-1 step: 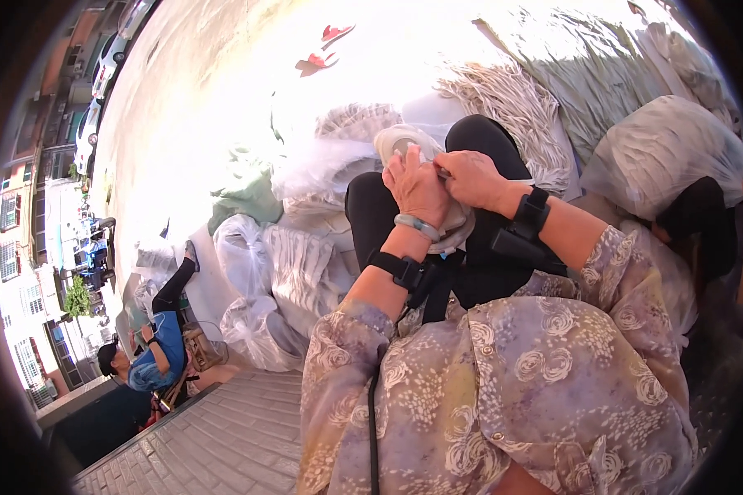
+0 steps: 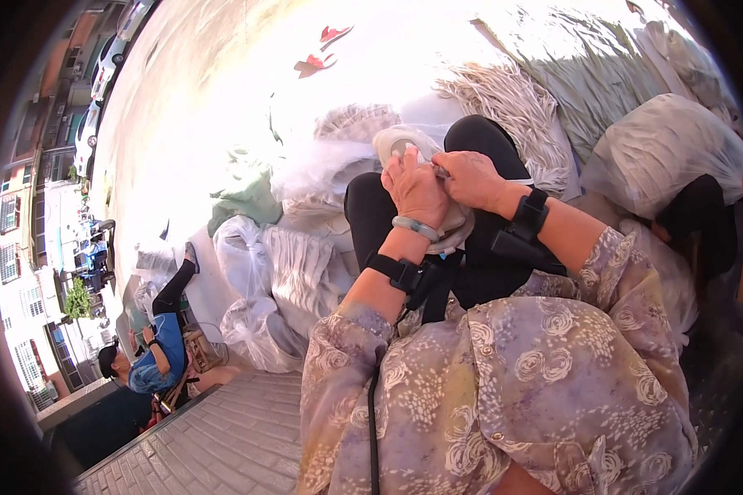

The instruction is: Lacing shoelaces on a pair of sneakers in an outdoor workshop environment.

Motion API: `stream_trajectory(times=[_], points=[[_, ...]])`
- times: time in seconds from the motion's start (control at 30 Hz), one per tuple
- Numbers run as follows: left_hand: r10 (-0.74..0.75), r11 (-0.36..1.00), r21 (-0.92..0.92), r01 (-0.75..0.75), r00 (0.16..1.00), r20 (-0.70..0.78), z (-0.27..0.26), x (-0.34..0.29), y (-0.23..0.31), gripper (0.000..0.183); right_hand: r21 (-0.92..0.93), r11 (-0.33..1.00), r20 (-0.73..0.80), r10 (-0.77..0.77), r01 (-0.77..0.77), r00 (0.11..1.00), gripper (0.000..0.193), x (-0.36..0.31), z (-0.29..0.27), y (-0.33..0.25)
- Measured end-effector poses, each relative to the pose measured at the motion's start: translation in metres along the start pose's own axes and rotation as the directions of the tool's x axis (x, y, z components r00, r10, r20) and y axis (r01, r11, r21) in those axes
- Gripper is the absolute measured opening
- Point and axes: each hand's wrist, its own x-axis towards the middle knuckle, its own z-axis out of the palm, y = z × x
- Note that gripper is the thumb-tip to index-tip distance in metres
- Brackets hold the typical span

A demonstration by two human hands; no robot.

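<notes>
On my lap lies an off-white, soft-looking item (image 2: 398, 137) with a rounded, rimmed far end and a greyish inside; its exact kind I cannot make out. My left hand (image 2: 414, 188) is closed over its middle, fingers bent onto it. Pressed close beside it, my right hand (image 2: 472, 177) pinches at the item's right side, where a small greyish bit shows between the fingertips. A thin white strip (image 2: 520, 181) sticks out to the right of that hand. Both hands hide most of the item, whose near part shows below them between my thighs.
Clear bags of pale goods (image 2: 260, 330) stand at the left. Cream strips (image 2: 520, 111) and greenish strips (image 2: 590, 91) lie ahead right. A bulging bag (image 2: 664, 153) is at the right, beside a dark-clothed limb. Another person (image 2: 161, 359) sits at far left. Red shoes (image 2: 315, 62) lie ahead.
</notes>
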Motion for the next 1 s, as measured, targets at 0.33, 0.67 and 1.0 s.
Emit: stream_trajectory(times=[0.33,0.67,1.0], points=[[-0.361,0.88,0.417,0.226,0.889,0.281,-0.095,-0.133,-0.161,0.016,0.112,0.987,0.037,0.114,-0.118,0.993,0.037,-0.022,-0.012,0.001],[-0.982,0.183,0.837,0.515,0.132,0.134,-0.163,-0.252,-0.259,0.031,0.147,0.979,-0.071,0.154,-0.142,0.986,0.046,-0.006,-0.001,0.016],[-0.021,0.986,-0.163,0.018,1.0,-0.021,-0.057,-0.077,-0.126,0.014,0.441,0.892,-0.184,0.194,-0.096,0.964,0.016,-0.004,0.007,0.02]])
